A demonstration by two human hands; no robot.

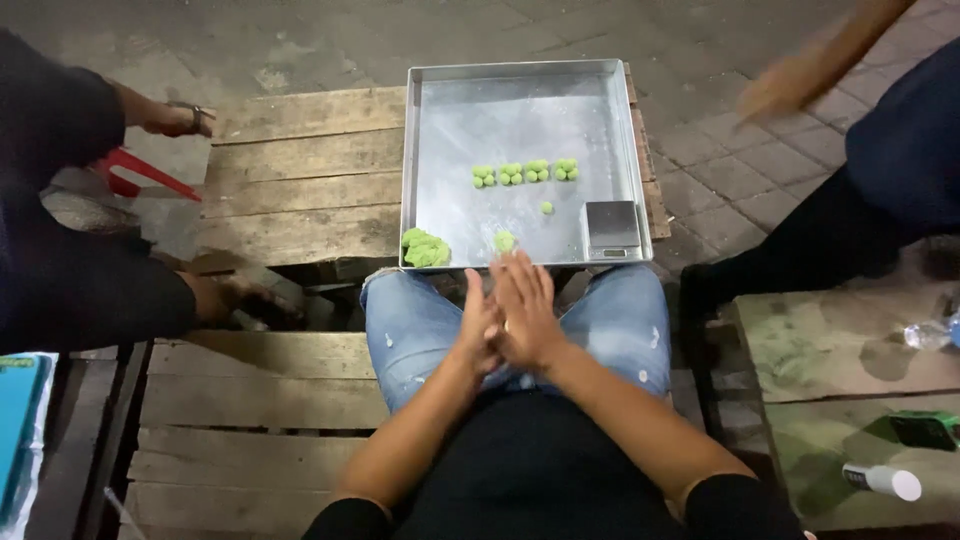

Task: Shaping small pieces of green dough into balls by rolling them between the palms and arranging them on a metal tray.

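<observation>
My left hand (477,325) and my right hand (527,310) are pressed palm to palm above my knees in blue jeans; whatever lies between the palms is hidden. Just beyond them a square metal tray (520,100) rests on a wooden pallet. In the tray, several small green dough balls (525,172) lie in a row, one single ball (546,208) sits below them, a green dough lump (425,248) fills the near left corner, and a smaller green piece (504,241) lies near my fingertips. A small silver scale (612,228) stands in the tray's near right corner.
A person in dark clothes sits at the left, with a hand (178,120) on the pallet (300,170). Another person at the right swings a blurred arm (815,65). A bottle (932,333), a green box (925,428) and a white tube (882,481) lie at right.
</observation>
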